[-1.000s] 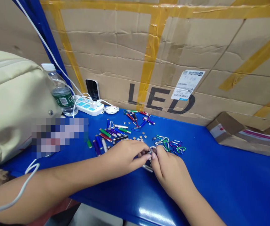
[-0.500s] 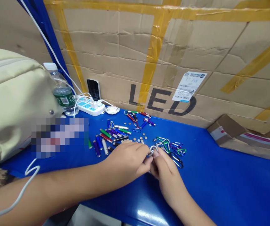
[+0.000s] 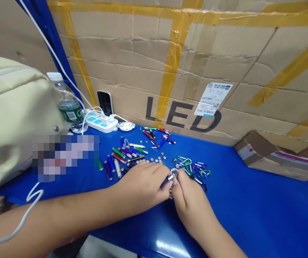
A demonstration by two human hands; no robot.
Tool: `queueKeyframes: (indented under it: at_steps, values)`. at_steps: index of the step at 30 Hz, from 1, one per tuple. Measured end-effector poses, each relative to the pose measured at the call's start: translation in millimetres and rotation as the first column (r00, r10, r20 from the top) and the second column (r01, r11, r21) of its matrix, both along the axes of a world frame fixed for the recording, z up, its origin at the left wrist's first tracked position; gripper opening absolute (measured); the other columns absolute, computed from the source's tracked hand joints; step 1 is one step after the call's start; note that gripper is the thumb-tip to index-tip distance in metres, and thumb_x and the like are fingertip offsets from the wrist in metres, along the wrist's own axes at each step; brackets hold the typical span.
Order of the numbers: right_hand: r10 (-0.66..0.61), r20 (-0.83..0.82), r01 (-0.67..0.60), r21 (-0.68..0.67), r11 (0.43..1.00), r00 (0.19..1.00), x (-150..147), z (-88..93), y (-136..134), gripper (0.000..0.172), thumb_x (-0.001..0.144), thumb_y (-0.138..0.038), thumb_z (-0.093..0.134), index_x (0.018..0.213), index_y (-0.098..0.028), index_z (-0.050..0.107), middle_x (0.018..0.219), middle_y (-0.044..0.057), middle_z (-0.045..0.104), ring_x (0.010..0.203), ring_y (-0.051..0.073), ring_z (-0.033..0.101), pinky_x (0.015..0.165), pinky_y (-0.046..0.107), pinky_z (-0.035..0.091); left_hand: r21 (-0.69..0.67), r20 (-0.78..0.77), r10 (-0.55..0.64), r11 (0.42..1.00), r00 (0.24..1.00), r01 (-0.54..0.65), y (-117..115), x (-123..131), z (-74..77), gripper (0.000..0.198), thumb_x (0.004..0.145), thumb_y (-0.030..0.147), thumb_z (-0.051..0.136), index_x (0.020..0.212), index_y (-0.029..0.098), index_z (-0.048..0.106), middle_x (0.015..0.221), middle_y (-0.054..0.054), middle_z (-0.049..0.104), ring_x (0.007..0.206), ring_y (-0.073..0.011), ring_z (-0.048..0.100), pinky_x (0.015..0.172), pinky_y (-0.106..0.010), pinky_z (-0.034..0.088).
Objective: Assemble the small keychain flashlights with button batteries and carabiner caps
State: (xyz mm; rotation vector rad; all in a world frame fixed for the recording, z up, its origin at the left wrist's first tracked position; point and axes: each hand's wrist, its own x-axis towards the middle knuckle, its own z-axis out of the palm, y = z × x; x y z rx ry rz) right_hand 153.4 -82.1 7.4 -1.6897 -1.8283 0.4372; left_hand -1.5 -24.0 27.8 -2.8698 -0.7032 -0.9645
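Note:
My left hand (image 3: 144, 184) and my right hand (image 3: 190, 200) meet over the blue table, fingers closed. Between their fingertips is a silver carabiner (image 3: 174, 172), its curved end pointing up. Both hands pinch its metal parts; a little more metal shows below the thumbs, the rest is hidden. Beyond my left hand lie several small metal flashlights, among them a green one (image 3: 118, 153), a purple one (image 3: 108, 170) and a silver one (image 3: 118, 168). Button cells (image 3: 159, 158) are scattered behind the hands. Loose carabiners (image 3: 187, 165) in green, purple and black lie past my right hand.
A pale bag (image 3: 17, 118), a water bottle (image 3: 72, 111) and a white power strip (image 3: 101, 122) with cables stand at the left. A phone (image 3: 105, 103) leans on the large cardboard box (image 3: 132, 64) behind. A small open carton (image 3: 280, 159) sits at the right.
My right hand has turned slightly and its thumb has shifted down along the silver carabiner, which is tilted differently. My left hand stays pinched in nearly the same place.

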Motion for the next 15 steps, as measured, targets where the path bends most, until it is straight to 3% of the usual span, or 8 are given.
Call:
queueKeyframes:
  at_steps: [3, 8, 11, 15]
  values:
    - [0.003, -0.050, -0.001, 0.046, 0.999, 0.999, -2.2, -0.5, -0.8, 0.025, 0.092, -0.036, 0.028, 0.075, -0.023, 0.039, 0.060, -0.001, 0.051, 0.051, 0.015, 0.043, 0.050, 0.026, 0.027, 0.157, 0.017, 0.013, 0.988, 1.000, -0.016, -1.4, 0.0, -0.1, 0.017, 0.089, 0.022, 0.041, 0.077, 0.017, 0.052, 0.062, 0.001, 0.059, 0.057, -0.0143, 0.058, 0.057, -0.027, 0.042]
    - [0.033, -0.350, -0.003, 0.088, 0.996, 0.936, -13.9, -1.0, -1.9, 0.029, 0.095, -0.037, 0.027, 0.073, -0.022, 0.039, 0.062, -0.002, 0.048, 0.055, 0.012, 0.041, 0.051, 0.024, 0.034, 0.294, -0.012, 0.061, 0.954, 0.998, -0.055, -5.3, -1.2, 0.2, 0.016, 0.089, 0.022, 0.042, 0.075, 0.018, 0.047, 0.059, 0.002, 0.056, 0.053, -0.0153, 0.058, 0.050, -0.029, 0.039]
    - [0.014, -0.445, 0.008, 0.048, 0.999, 0.895, -17.1, -1.5, -1.9, 0.029, 0.095, -0.039, 0.029, 0.075, -0.022, 0.040, 0.067, -0.002, 0.049, 0.060, 0.012, 0.043, 0.055, 0.024, 0.037, 0.260, -0.015, 0.073, 0.963, 0.997, -0.067, -7.1, -1.0, -1.1, 0.018, 0.091, 0.023, 0.038, 0.075, 0.019, 0.045, 0.058, 0.002, 0.055, 0.052, -0.0150, 0.057, 0.048, -0.028, 0.038]
    - [-0.016, -0.435, 0.026, 0.017, 1.000, 0.900, -15.2, -1.1, -3.3, 0.028, 0.095, -0.039, 0.029, 0.076, -0.022, 0.040, 0.068, -0.002, 0.047, 0.061, 0.013, 0.044, 0.055, 0.025, 0.036, 0.116, -0.046, 0.070, 0.991, 0.996, -0.064, -7.2, -0.3, -3.0, 0.020, 0.095, 0.022, 0.032, 0.079, 0.019, 0.044, 0.061, 0.002, 0.058, 0.054, -0.0140, 0.060, 0.047, -0.026, 0.040]
